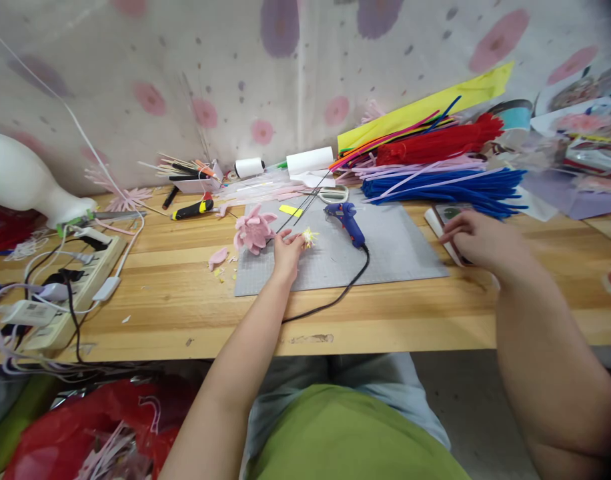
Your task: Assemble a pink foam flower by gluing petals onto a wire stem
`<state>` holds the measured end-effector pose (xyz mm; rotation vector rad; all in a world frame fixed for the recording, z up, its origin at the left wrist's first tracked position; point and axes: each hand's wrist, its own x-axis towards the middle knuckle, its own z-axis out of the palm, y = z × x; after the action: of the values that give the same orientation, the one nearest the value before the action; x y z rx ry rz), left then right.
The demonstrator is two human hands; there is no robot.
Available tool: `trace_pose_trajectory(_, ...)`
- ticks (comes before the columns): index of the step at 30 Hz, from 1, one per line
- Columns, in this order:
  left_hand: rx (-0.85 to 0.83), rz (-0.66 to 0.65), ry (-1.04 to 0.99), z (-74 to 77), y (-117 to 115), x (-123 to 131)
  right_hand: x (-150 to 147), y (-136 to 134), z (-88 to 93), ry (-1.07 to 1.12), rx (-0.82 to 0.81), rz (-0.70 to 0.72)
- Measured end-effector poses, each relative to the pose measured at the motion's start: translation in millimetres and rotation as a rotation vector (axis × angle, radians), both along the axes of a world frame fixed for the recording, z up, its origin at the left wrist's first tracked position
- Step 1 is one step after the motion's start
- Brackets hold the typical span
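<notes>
My left hand (287,253) is closed around a small yellow-and-white flower centre (310,237) with thin spiky strands, above the grey cutting mat (400,257). Left of that hand, a pink fuzzy flower (254,230) lies at the mat's edge. A blue glue gun (349,223) rests on the mat, its black cable running toward the table's front. My right hand (485,241) reaches over a flat, phone-like thing with a white edge (440,233), index finger stretched out and the other fingers partly curled. Whether the fingertip touches it cannot be made out.
Bundles of blue (445,190) and red pipe cleaners (440,143) lie at the back right. White-handled scissors (333,194) and a yellow-black cutter (192,210) lie behind the mat. A power strip (80,293) with tangled cables and a white mannequin head (25,177) stand left.
</notes>
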<state>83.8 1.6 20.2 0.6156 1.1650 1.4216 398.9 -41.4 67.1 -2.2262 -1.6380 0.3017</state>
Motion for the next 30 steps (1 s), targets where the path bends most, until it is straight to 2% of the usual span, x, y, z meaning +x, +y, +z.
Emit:
trace_pose_trajectory(1, -0.003, -0.01, 0.005, 0.6, -0.7, 0.5, -8.6, -0.7, 0.7, 0.103, -0.102, 0.058)
trace_pose_trajectory(3, -0.005, -0.023, 0.018, 1.6, -1.7, 1.3, -33.7, 0.0, 1.2, 0.328, -0.22, 0.299)
trace_pose_trajectory(4, -0.005, -0.026, 0.029, 1.8, -2.0, 1.5, -49.5, 2.0, 0.8, 0.415, -0.259, 0.437)
trace_pose_trajectory(6, -0.005, -0.027, 0.051, 1.9, -2.3, 1.6, -85.2, 10.6, -2.4, 0.562, -0.237, 0.555)
trace_pose_trajectory(10, -0.004, -0.014, 0.033, 1.5, -2.3, 0.9, -153.6, 41.0, -17.0, 0.661, 0.023, 0.444)
trace_pose_trajectory(12, -0.011, -0.014, 0.008, 2.1, -2.5, 0.3, -177.4, 55.1, -24.5, 0.784, 0.047, 0.382)
trace_pose_trajectory(14, -0.04, -0.021, -0.02, 3.4, -3.0, -0.2, -191.6, 63.4, -29.3, 0.951, -0.003, 0.371)
trace_pose_trajectory(18, -0.089, -0.051, -0.086, 6.8, -4.3, -0.2, -196.9, 64.2, -31.7, 1.197, -0.068, 0.325)
trace_pose_trajectory(23, -0.106, -0.171, -0.097, 8.3, -6.3, 0.6, -191.0, 59.0, -33.6, 1.34, -0.112, 0.267)
trace_pose_trajectory(30, 0.002, -0.162, 0.237, 2.2, -4.6, -2.8, -192.5, 58.6, -35.6, 1.364, -0.146, 0.25)
